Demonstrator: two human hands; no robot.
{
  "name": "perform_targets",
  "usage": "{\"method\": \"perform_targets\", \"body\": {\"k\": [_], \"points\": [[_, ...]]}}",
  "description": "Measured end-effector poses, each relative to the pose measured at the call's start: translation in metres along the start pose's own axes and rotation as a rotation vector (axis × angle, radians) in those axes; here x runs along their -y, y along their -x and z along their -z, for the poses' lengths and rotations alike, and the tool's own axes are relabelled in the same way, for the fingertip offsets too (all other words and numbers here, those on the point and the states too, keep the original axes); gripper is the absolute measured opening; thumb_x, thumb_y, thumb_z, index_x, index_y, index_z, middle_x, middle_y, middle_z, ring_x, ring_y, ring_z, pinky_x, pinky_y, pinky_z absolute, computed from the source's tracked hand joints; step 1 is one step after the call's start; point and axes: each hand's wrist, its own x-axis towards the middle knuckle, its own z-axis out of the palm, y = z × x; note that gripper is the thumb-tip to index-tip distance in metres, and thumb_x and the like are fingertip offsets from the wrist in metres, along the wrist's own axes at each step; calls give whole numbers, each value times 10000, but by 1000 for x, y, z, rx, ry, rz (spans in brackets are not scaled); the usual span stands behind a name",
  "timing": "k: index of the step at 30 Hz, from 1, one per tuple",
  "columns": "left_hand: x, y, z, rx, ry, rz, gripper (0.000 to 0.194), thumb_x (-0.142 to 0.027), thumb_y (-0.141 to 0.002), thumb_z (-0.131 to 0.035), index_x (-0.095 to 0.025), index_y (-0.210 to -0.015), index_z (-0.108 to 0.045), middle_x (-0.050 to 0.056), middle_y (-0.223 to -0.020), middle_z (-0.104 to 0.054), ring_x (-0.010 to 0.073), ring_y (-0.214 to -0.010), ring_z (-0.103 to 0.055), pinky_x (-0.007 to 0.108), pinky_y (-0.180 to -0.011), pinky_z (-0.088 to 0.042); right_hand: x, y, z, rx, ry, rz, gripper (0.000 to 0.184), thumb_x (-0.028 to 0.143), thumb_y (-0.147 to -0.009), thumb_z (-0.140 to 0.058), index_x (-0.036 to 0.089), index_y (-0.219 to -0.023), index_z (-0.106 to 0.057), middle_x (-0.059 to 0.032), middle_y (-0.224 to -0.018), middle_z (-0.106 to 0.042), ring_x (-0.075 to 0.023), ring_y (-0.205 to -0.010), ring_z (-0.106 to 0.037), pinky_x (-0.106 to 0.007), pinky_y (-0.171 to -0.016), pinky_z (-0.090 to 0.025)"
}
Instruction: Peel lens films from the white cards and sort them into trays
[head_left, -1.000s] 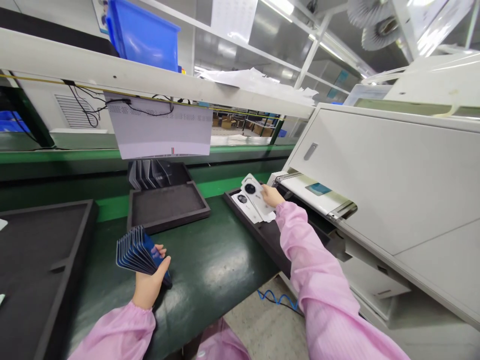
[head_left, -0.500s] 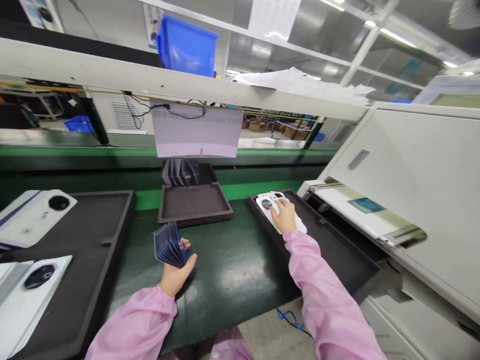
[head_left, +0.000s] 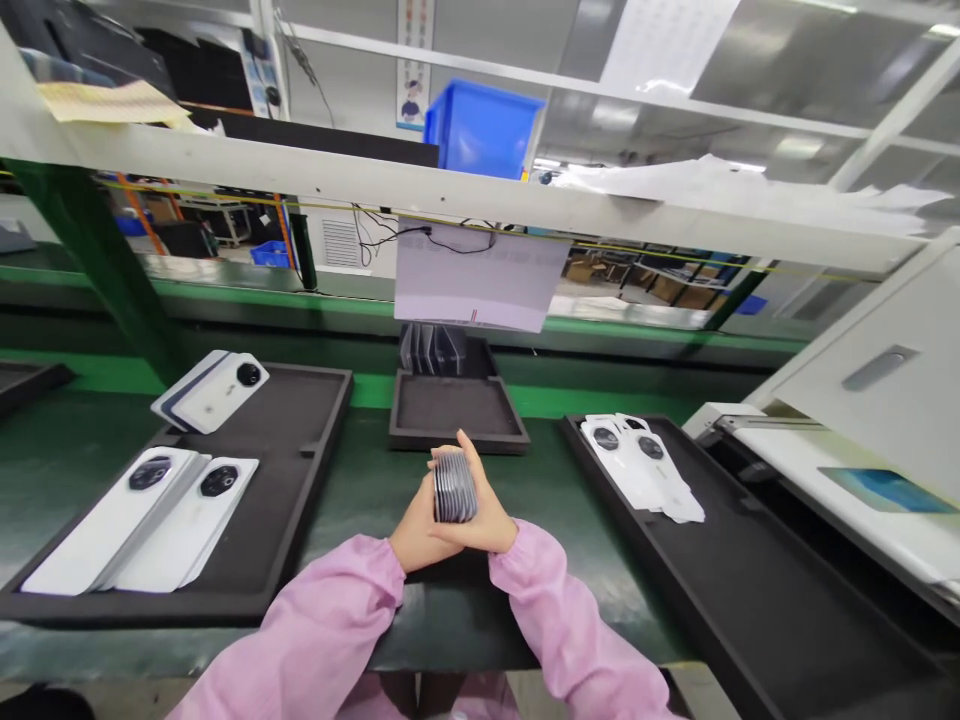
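Observation:
A stack of thin, glossy, phone-sized panels [head_left: 454, 487] is held edge-up between both my hands, above the front of the green bench. My left hand [head_left: 420, 525] wraps its left side and underside. Against the right side presses my right hand [head_left: 487, 510], its thumb or a finger pointing up. Just beyond the hands lies a small black foam tray [head_left: 459, 405]. Behind it, several dark clear panels [head_left: 433, 350] lean in a second tray. To the right, white phone back covers [head_left: 637, 465] with round black camera rings lie overlapping in a long black tray [head_left: 750, 570].
A large black tray [head_left: 319, 440] on the left carries rows of white phone back covers [head_left: 112, 520] and a raised fanned group [head_left: 217, 395]. At right stands a white machine [head_left: 877, 370] with a feed bed. Above runs a shelf [head_left: 360, 175] with a blue bin [head_left: 487, 130].
My right hand has left the white covers in the right tray and joined my left hand at the panel stack. The stack has moved to the middle. The view has turned left.

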Motion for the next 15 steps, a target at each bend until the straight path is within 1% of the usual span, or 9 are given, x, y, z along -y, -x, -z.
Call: {"method": "perform_targets", "body": {"k": [3, 5, 8, 11, 13, 14, 15], "points": [[6, 1, 2, 72, 12, -71, 672, -291, -576, -775, -151, -1175, -506, 151, -1160, -553, 324, -1088, -527, 496, -965, -394, -10, 7, -3, -1, -63, -89, 1206, 398, -562, -806, 287, -1426, 29, -125, -1328, -388, -253, -1213, -447, -483, -1053, -306], [8, 1, 3, 108, 14, -111, 725, -290, -573, -782, -146, -1214, -474, 167, -1192, -529, 321, -1114, -511, 495, -978, -382, -15, 12, -6, -7, -104, -113, 1195, 423, -582, -787, 284, -1424, 50, -129, -1316, -405, -252, -1197, -470, -491, -1048, -314], [8, 3, 4, 148, 3, -161, 779, -272, -566, -788, -148, -1250, -436, 166, -1189, -529, 316, -1115, -509, 496, -982, -377, -17, 18, -11, -21, -112, -125, 1170, 431, -571, -790, 269, -1427, -8, -132, -1276, -449, -264, -1171, -500, -497, -1044, -329], [6, 8, 6, 170, -22, -193, 753, -210, -564, -777, -159, -1238, -446, 152, -1162, -550, 308, -1090, -523, 478, -982, -381, -11, 23, -12, -60, -74, -146, 1108, 391, -603, -778, 259, -1425, -46, -129, -1247, -490, -269, -1159, -517, -504, -1040, -342], [4, 11, 7, 184, -37, -205, 752, -170, -550, -771, -160, -1232, -455, 144, -1150, -559, 305, -1082, -527, 452, -981, -390, -9, 27, -11, -83, -32, -157, 1113, 350, -600, -782, 259, -1424, -40, -124, -1251, -495, -272, -1174, -508, -516, -1049, -330], [3, 12, 8, 192, -42, -209, 762, -160, -540, -770, -159, -1235, -456, 139, -1144, -562, 303, -1078, -529, 440, -977, -397, -9, 29, -9, -75, -9, -170, 1100, 335, -594, -785, 258, -1421, -64, -123, -1255, -496, -278, -1182, -502, -526, -1053, -322], [3, 13, 8, 201, -45, -214, 776, -158, -533, -769, -157, -1241, -450, 135, -1140, -564, 299, -1070, -535, 431, -971, -406, -11, 30, -8, -54, 11, -190, 1057, 324, -591, -784, 256, -1412, -122, -123, -1260, -498, -286, -1189, -497, -537, -1054, -317]]}}
